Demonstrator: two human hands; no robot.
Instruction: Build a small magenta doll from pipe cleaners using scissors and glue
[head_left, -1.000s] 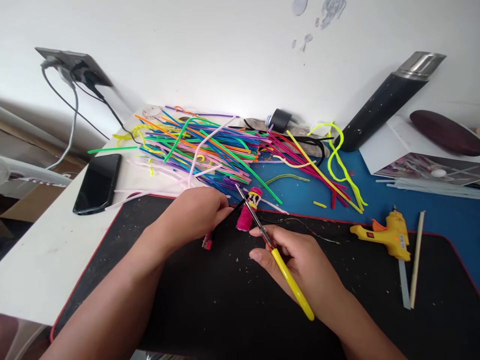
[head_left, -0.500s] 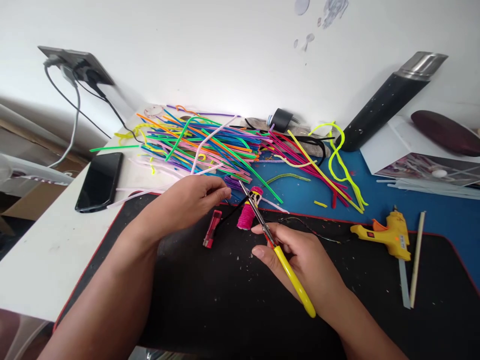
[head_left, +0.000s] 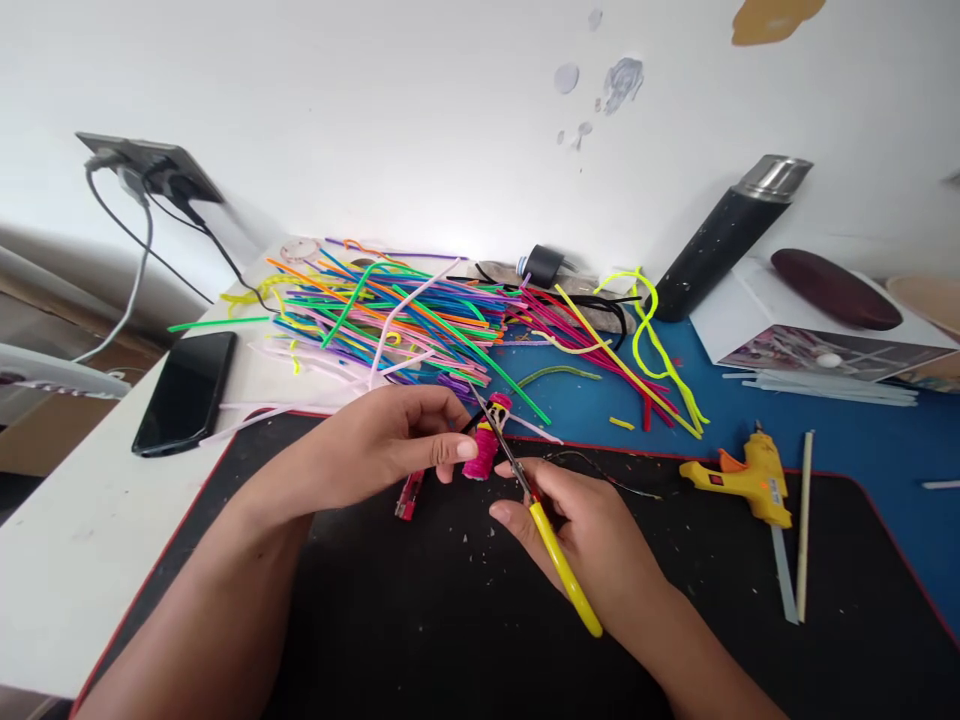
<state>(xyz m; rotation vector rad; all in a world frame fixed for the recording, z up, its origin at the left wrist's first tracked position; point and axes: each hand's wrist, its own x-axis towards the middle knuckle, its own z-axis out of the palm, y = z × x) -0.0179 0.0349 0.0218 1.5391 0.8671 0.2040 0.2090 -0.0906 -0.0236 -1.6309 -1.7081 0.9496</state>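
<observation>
In my right hand (head_left: 577, 525) is a pair of long-nose pliers (head_left: 559, 565) with a yellow handle. Their metal jaws point away from me and cross in front of a small pink figure (head_left: 480, 460) made of fuzzy pipe cleaner, with yellow and black-and-white parts near its top. My left hand (head_left: 397, 440) is closed at the figure's left side, thumb tip against its edge. A black pipe cleaner (head_left: 474, 420) runs between its fingers and the figure; the fingers partly hide the grip. Beneath that hand, a red lighter (head_left: 409, 495) lies partly covered on the black mat (head_left: 420, 630).
A heap of coloured pipe cleaners (head_left: 390, 310) spreads behind my hands. At right lie a yellow glue gun (head_left: 750, 480), a thin stick (head_left: 805, 530) and glue sticks (head_left: 825, 386). A black flask (head_left: 720, 250) leans at the wall. A phone (head_left: 186, 393) rests at left.
My left hand has moved right and toward me, onto the black pipe cleaner beside the pink figure, covering more of the lighter. The view has tilted up and shifted right. The pliers stay over the figure.
</observation>
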